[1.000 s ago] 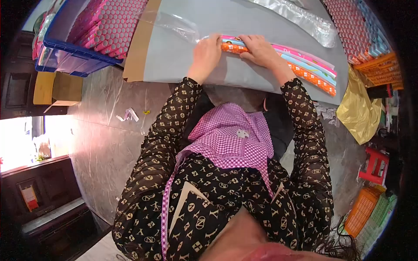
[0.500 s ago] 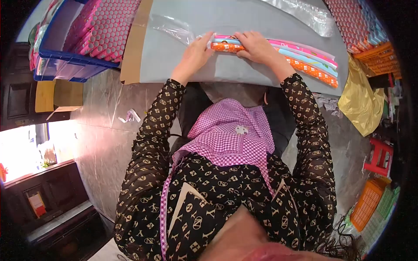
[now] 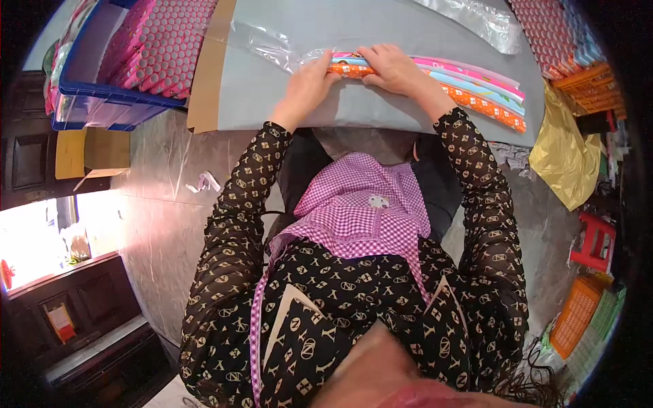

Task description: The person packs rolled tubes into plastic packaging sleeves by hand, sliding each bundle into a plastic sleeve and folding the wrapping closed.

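A bundle of patterned wrapping paper rolls lies on the grey tabletop [image 3: 381,112], with an orange roll [image 3: 469,102] nearest me and light blue and pink rolls [image 3: 476,73] behind it. My right hand [image 3: 393,70] is closed over the bundle near its left end, thumb on the near side. At that end, my left hand [image 3: 307,88] pinches the mouth of a clear plastic sleeve [image 3: 272,51] around the roll ends. The sleeve stretches away to the upper left. The fingers partly hide how far the rolls sit inside it.
A blue crate [image 3: 109,95] of pink rolls stands at the left, beside a brown cardboard edge [image 3: 207,81]. More clear sleeves [image 3: 483,24] lie at the back. Gold plastic sheeting [image 3: 561,156] hangs at the right, near an orange basket [image 3: 585,95] and a red stool [image 3: 593,241].
Both hands and the rolls have shifted slightly left. My right hand has moved a little closer to the left end of the bundle; its grip stays closed.
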Demonstrator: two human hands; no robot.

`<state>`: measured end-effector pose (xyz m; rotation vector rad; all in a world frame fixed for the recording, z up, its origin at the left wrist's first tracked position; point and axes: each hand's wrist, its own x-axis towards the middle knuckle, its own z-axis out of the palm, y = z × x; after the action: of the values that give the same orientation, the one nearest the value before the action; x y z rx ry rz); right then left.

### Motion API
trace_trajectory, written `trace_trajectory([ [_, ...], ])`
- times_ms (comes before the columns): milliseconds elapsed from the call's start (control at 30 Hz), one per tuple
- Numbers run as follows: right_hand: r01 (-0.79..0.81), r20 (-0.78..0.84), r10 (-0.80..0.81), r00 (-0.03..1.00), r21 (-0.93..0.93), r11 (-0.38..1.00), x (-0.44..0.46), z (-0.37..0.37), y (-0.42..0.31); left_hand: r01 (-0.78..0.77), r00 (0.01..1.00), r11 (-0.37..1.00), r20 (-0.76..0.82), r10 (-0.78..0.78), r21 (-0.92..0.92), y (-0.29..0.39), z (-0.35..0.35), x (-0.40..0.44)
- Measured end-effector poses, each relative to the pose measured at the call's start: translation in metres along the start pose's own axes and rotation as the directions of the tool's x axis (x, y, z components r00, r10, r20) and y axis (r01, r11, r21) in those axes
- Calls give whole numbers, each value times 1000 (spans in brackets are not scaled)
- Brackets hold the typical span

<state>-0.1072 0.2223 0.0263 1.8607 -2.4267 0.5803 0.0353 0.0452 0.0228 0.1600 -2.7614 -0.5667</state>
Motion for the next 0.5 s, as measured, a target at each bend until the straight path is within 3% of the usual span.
trace_trajectory([
  [67,48,-90,-49,995,-18,999,1,8,3,58,997,978,35,-67,200,9,0,-1],
  [200,70,-125,-73,990,-30,997,0,11,3,33,994,969,89,-56,244,19,-7,1],
  [267,26,-57,-28,998,-32,999,1,9,1,49,979,938,170,-113,343,30,-12,3],
  [433,54,-102,-59,993,-43,998,6,11,0,56,987,969,136,-91,239,42,10,9],
  [500,50,-101,-55,993,-51,997,6,10,1,172,972,984,156,-178,50,46,13,12],
])
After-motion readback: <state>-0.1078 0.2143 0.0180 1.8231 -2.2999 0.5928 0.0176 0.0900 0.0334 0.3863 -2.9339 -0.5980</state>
